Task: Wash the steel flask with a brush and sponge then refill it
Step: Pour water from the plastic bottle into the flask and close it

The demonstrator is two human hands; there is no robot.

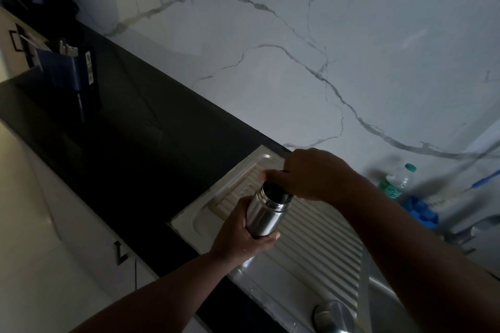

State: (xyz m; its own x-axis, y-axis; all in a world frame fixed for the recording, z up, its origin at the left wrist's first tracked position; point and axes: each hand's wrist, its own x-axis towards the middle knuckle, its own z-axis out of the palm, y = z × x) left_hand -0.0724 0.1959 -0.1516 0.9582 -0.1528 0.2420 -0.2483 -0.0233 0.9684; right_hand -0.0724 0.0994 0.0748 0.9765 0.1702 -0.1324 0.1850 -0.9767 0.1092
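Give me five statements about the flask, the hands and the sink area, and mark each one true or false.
1. The left hand grips the steel flask round its body. True.
2. The right hand is at the flask's dark top. True.
3. The flask lies flat on the black counter. False: it is held above the ribbed drainboard, tilted.
4. A plastic bottle with a green cap stands by the wall, right of the hands. True.
5. The right hand holds a sponge. False: no sponge shows in it; its fingers are on the flask's top.
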